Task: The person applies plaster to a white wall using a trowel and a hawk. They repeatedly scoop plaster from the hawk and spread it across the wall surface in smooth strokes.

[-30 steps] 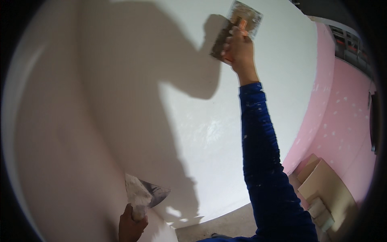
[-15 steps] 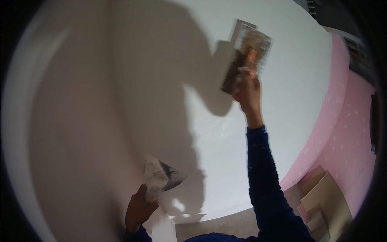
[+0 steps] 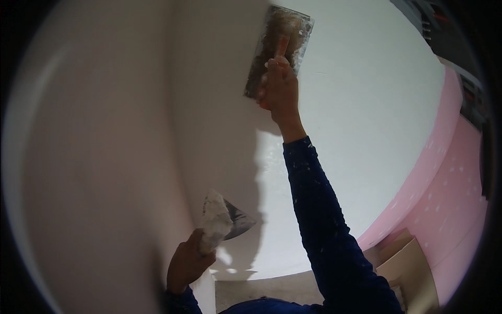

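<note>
High on the white wall point(image 3: 361, 120), my right hand point(image 3: 282, 89) is closed around the orange handle of a rectangular plastering trowel point(image 3: 293, 31). The trowel's metal back is smeared with plaster and its blade lies on or very close to the wall. Low on the left, my left hand point(image 3: 189, 264) grips a putty knife point(image 3: 239, 219) with a flared metal blade. A thick lump of whitish plaster point(image 3: 215, 217) covers much of that blade and the handle's upper part. The left fingers are partly hidden behind the handle.
A shaded wall point(image 3: 104, 157) meets the white one at an inside corner on the left. To the right is a pink wall point(image 3: 444, 204) with white spots. Cardboard point(image 3: 413, 269) leans at its foot, by the grey floor point(image 3: 266, 290). Dark items stand at the upper right.
My right hand and the trowel have moved left and upward across the white wall. My left hand with the putty knife has shifted slightly right and up in the view.
</note>
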A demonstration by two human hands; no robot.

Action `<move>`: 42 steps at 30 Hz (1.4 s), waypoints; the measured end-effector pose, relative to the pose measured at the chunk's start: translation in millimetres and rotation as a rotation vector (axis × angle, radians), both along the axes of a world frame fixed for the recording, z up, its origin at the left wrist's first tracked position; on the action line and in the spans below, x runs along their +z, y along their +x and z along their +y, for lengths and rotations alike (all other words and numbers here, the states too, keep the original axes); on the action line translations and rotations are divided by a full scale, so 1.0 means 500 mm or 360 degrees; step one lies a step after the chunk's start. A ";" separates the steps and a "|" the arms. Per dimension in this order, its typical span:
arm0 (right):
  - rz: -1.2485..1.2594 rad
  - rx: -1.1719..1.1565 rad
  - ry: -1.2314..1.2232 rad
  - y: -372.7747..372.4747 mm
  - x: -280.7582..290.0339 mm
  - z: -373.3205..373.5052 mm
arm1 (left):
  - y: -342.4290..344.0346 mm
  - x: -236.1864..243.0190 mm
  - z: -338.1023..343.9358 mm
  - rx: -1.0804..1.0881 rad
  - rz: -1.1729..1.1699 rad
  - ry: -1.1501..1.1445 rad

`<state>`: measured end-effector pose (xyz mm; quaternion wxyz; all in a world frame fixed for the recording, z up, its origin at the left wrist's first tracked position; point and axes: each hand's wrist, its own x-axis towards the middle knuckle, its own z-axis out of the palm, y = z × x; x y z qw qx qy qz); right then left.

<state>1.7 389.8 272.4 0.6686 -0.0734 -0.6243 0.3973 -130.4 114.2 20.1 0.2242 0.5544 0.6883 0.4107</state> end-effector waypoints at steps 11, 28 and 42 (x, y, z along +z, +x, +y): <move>0.0126 -0.0237 -0.0186 0.277 -0.099 0.036 | 0.014 -0.005 -0.005 -0.0024 -0.0109 0.0022; 0.0000 -0.0093 0.0123 -0.008 0.073 -0.062 | 0.037 0.009 -0.008 0.0019 -0.0108 0.0102; 0.0389 -0.0409 -0.0163 0.363 0.120 0.088 | 0.074 0.055 -0.009 0.0129 -0.0248 -0.0104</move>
